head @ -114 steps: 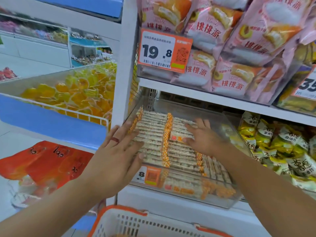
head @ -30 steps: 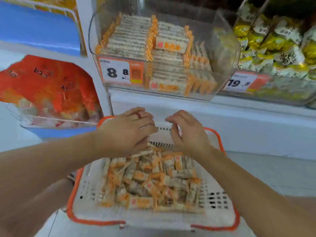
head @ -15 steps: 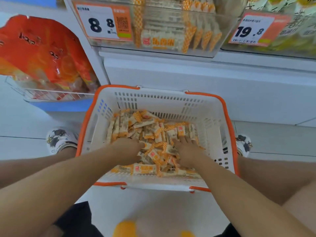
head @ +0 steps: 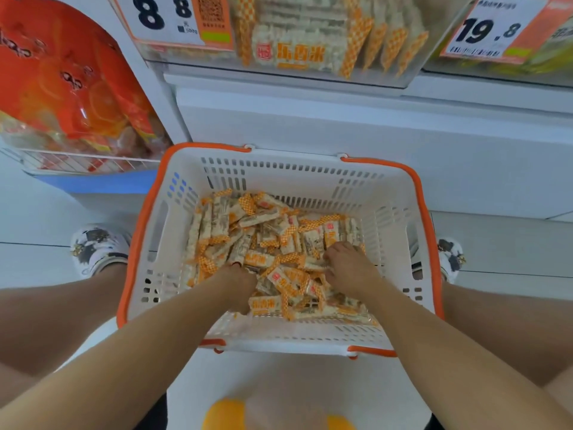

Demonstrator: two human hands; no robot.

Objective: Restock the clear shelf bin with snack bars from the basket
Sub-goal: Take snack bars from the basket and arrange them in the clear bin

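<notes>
Basket: a white slotted plastic basket with an orange rim (head: 384, 193) stands on the pale floor (head: 37, 212) in front of the shelving, between the person's two patterned shoes.
Snack bars: a loose heap of small cream-and-orange wrapped snack bars (head: 263, 231) covers the basket's bottom, lying in every direction.
Left hand: the left hand (head: 240, 282) is sunk knuckles-up into the near side of the heap; its fingers curl down among the bars, but whether the grip is clamped on any of them I cannot tell (the fingertips are buried).
Right hand: the right hand (head: 348, 265) rests on the heap's right part, fingers bent into the bars; its grip is likewise hidden.
Shelf bin: the clear plastic shelf bin (head: 406, 69) sits on the white shelf above the basket, with rows of the same bars inside.
Price tags: a white-and-orange tag reading 8.8 (head: 173, 17) is fixed to the bin's front; another reading 19.8 (head: 493, 29) hangs to the right.
Left side: red-orange packets (head: 71, 85) fill a wire rack.
</notes>
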